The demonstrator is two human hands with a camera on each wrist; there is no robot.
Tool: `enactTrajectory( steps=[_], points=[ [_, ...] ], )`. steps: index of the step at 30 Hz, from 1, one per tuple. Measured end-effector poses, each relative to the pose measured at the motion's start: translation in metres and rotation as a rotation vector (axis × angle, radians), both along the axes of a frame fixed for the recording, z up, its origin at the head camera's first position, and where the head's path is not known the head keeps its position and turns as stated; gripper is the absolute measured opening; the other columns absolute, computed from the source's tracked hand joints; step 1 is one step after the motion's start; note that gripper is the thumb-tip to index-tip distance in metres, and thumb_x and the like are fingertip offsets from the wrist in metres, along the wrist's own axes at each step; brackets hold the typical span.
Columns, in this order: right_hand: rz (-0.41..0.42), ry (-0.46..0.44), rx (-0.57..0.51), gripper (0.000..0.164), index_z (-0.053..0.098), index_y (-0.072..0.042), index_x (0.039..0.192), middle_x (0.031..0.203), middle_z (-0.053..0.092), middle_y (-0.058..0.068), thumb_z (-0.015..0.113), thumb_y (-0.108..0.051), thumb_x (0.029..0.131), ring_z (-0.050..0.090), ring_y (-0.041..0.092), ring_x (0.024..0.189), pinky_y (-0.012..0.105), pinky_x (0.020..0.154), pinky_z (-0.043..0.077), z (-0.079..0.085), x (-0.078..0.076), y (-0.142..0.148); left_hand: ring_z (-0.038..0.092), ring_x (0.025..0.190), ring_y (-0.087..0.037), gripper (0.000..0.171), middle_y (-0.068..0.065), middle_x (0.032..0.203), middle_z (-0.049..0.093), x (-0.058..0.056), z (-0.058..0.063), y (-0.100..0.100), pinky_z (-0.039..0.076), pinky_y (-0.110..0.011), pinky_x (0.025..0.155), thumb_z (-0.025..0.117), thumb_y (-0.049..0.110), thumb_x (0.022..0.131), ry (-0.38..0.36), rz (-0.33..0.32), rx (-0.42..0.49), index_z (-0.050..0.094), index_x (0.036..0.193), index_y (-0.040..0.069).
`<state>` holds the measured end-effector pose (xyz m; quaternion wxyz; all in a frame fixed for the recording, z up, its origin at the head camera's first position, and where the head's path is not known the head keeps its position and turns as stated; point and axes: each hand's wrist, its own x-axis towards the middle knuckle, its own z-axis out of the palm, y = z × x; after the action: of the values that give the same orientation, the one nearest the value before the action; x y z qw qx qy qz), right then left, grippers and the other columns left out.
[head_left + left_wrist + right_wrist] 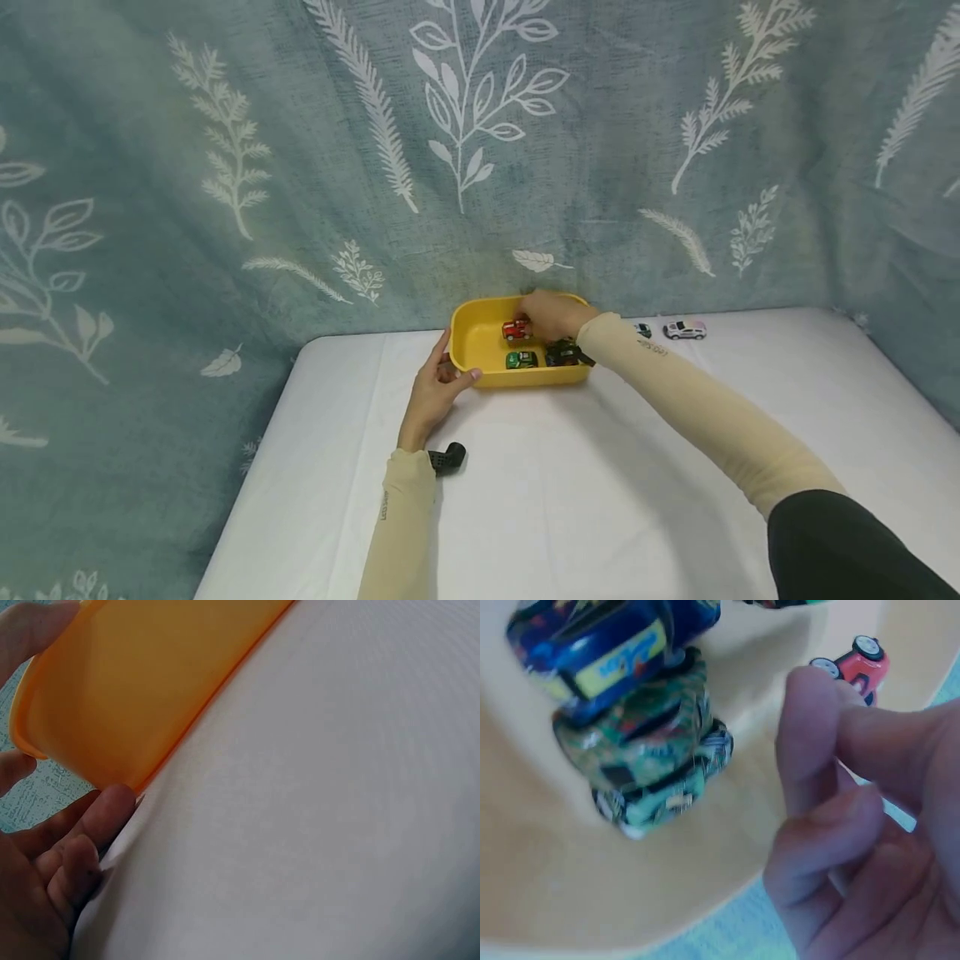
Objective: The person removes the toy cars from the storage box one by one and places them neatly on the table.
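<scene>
A yellow plastic tub (528, 380) stands at the back of the table. My left hand (435, 393) grips its left end, thumb on the front rim and fingers around the side; the left wrist view has a fingertip at the tub's bottom edge. Reaching in over the far rim, my right hand (553, 314) pinches a small red toy car (513, 331) between thumb and forefinger. A green toy car (521, 360) lies by the front wall. To the right, a blue toy car (622, 656) and a camouflage-patterned one (637, 739) are bunched together, partly hidden in the head view.
Right of the tub, a white toy car (684, 330) and a dark green one (642, 330) stand on the white-covered table (510, 500). A leaf-patterned curtain (600, 167) hangs right behind the tub and table.
</scene>
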<state>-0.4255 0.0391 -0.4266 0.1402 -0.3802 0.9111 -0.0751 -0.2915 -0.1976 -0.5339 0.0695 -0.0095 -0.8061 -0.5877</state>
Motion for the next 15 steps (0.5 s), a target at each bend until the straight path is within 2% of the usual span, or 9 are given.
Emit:
enactTrajectory(
  steps=[5, 11, 15],
  points=[
    [0.003, 0.068, -0.034, 0.035, 0.069, -0.002, 0.138, 0.134, 0.071, 0.017, 0.065, -0.003, 0.103, 0.069, 0.034, 0.121, 0.049, 0.104, 0.055, 0.017, 0.007, 0.022, 0.054, 0.089, -0.020, 0.095, -0.013, 0.130, 0.066, 0.002, -0.002, 0.005, 0.046, -0.031, 0.072, 0.087, 0.037, 0.090, -0.011, -0.001, 0.000, 0.032, 0.168, 0.038],
    [0.005, 0.123, -0.081, 0.033, 0.070, 0.000, 0.135, 0.129, 0.073, 0.019, 0.066, 0.000, 0.102, 0.070, 0.036, 0.115, 0.050, 0.098, 0.057, 0.038, 0.015, 0.063, 0.056, 0.089, -0.021, 0.096, -0.013, 0.130, 0.066, 0.006, -0.001, 0.005, 0.046, -0.029, 0.073, 0.087, 0.035, 0.090, -0.028, 0.005, 0.000, 0.031, 0.168, 0.039],
    [-0.039, 0.161, -0.066, 0.032, 0.070, -0.001, 0.133, 0.128, 0.072, 0.018, 0.067, 0.001, 0.101, 0.070, 0.036, 0.114, 0.050, 0.094, 0.058, 0.052, 0.019, 0.090, 0.056, 0.092, -0.020, 0.096, -0.014, 0.132, 0.064, 0.004, 0.002, 0.004, 0.046, -0.028, 0.074, 0.087, 0.034, 0.091, -0.006, 0.004, -0.004, 0.030, 0.168, 0.038]
  ],
)
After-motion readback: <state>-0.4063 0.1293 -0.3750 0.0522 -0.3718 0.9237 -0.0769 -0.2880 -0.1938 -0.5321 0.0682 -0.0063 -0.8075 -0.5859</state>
